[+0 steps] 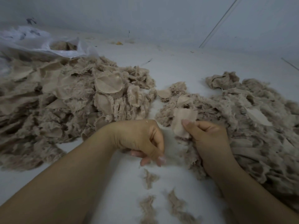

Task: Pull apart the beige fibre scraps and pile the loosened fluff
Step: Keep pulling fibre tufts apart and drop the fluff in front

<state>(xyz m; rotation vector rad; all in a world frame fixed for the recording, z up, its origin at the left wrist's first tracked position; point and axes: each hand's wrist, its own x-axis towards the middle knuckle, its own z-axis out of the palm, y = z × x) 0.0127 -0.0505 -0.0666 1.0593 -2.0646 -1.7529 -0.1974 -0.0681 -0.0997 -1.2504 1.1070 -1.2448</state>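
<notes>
The right hand [208,139] pinches a beige fibre scrap [183,122] between thumb and curled fingers: a smooth, flat, pale piece of woven backing with a frayed edge, held just above the near edge of the right pile [252,123]. The left hand [142,139] is curled into a loose fist with its fingertips turned down; whether it holds any fibre I cannot tell. The left pile [68,101] is a broad heap of shaggy tufts mixed with smooth rounded patches, and the right pile is fluffier and more matted. Between the two piles a strip of bare white worktop [174,65] runs away from the hands. A few thin wisps [149,177] lie near the forearms. A crumpled clear plastic bag [40,42] sits behind the left pile.
</notes>
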